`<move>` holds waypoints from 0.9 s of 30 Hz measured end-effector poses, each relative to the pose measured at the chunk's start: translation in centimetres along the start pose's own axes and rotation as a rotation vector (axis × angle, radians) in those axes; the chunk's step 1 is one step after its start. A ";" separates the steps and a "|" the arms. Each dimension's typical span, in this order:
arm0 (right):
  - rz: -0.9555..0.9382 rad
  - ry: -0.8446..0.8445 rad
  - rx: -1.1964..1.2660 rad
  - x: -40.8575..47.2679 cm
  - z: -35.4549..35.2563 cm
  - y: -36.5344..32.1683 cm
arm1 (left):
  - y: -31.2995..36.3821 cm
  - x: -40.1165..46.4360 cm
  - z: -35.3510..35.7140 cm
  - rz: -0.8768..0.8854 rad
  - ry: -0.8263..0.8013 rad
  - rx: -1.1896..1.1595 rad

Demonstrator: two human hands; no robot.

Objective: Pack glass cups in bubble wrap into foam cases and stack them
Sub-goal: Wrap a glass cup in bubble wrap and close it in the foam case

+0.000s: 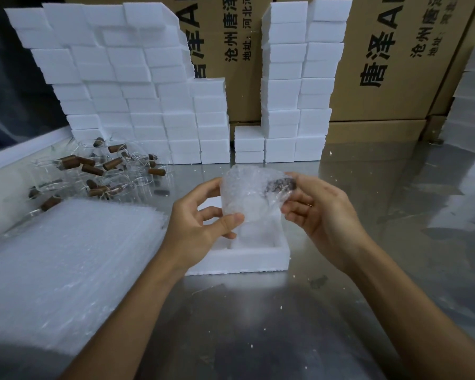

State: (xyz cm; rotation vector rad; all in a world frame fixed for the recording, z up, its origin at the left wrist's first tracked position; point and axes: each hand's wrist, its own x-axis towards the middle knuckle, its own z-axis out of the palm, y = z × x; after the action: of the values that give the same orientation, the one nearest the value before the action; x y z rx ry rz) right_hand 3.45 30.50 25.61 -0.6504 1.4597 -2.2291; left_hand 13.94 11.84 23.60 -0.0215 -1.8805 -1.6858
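Holding a bubble-wrapped glass cup (251, 197) w/ both hands, just above an open foam case (239, 256) on the steel bench (285, 311). Left hand (200, 226) comes in from lower left, forearm angled up; its grip has thumb curled over the wrap's lower front, fingers round the left side. Right hand (317, 209) reaches from lower right, palm facing left; its grip pinches the wrap's upper right edge btwn thumb and fingertips, by a dark brown handle showing thru the plastic. Wrap is clear, bumpy, crinkled. Case is white, rectangular, grainy foam w/ thick walls, directly under the left grip. Left of the left grip: flat stack of bubble wrap sheets (66, 270), translucent, ribbed. Beyond that, a loose pile of clear glass cups (99, 171) w/ brown cylindrical handles. Behind both grips: stacked white foam cases (137, 105) in uneven columns, against printed cardboard cartons (381, 64). Bench is reflective metal, flecked w/ foam crumbs.
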 end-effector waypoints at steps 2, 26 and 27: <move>-0.017 0.059 -0.096 0.1 0.0 0.3 | -0.1 0.0 0.0 0.001 -0.014 0.047; -0.302 0.059 -0.549 -0.1 0.8 2.8 | -1.7 0.1 0.1 -0.178 0.201 0.105; -0.315 0.046 -0.582 -0.2 0.7 3.0 | -1.9 0.0 0.1 -0.164 0.181 0.167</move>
State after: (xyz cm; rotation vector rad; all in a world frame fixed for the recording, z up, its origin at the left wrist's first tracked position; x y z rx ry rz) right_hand 4.22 28.92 23.11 -1.0748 2.1854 -2.0284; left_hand 13.12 11.57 21.92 0.3498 -1.9206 -1.5705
